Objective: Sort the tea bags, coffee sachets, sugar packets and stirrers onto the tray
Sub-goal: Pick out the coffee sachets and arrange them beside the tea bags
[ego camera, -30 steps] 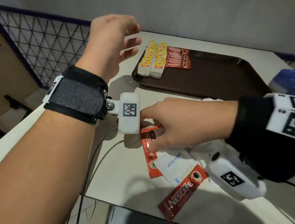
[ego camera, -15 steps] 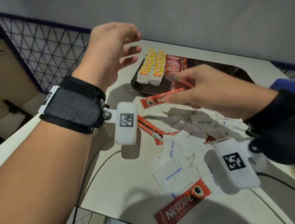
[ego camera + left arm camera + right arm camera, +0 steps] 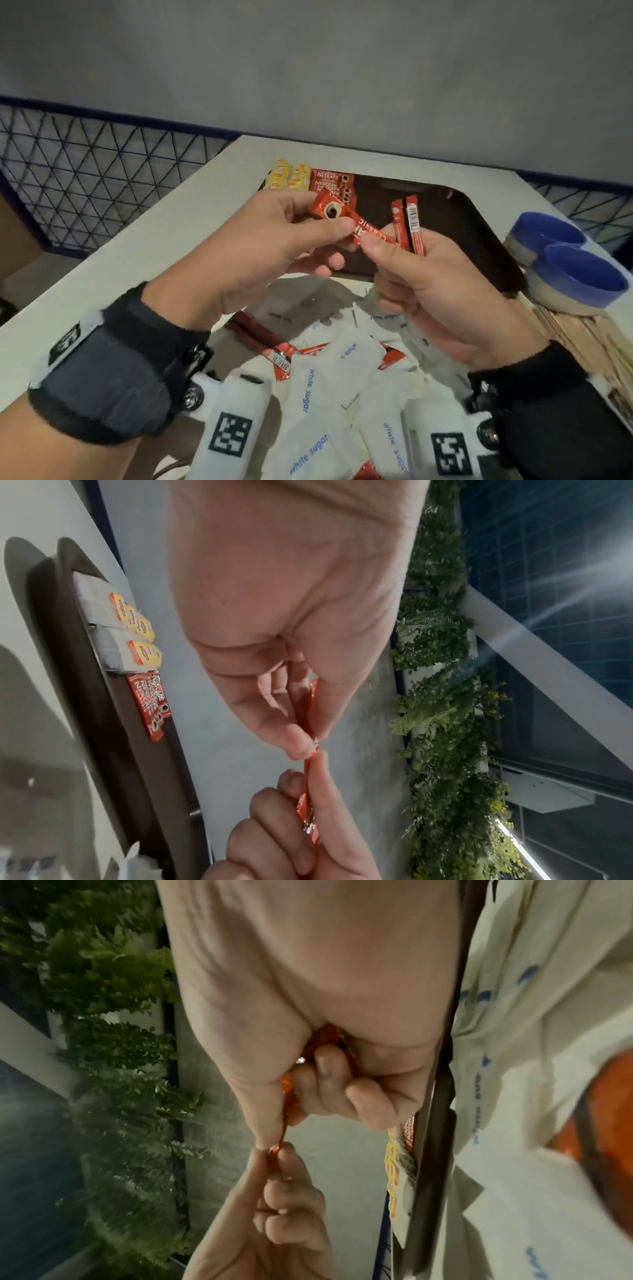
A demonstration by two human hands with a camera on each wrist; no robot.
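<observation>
Both hands are raised above the dark brown tray point(image 3: 455, 219). My left hand point(image 3: 325, 219) pinches the cup-printed end of a red coffee sachet point(image 3: 363, 228). My right hand point(image 3: 382, 245) pinches that sachet's other end and also grips two more red sachets point(image 3: 409, 222), which stand upright. The left wrist view shows the pinch point(image 3: 313, 746) edge-on. On the tray's far left corner lie yellow-tagged tea bags point(image 3: 289, 174) and a row of coffee sachets point(image 3: 330, 181). White sugar packets point(image 3: 329, 373) and loose red sachets point(image 3: 281, 356) lie heaped below my hands.
Two blue bowls point(image 3: 568, 257) stand at the tray's right side. Wooden stirrers point(image 3: 582, 339) lie in a pile under my right wrist. A wire mesh fence point(image 3: 102, 171) runs along the table's left edge, and a grey wall stands behind.
My right hand rose from the pile with red sachets. My left hand, held up open before, came across and now pinches one sachet's end. The head view tilted up.
</observation>
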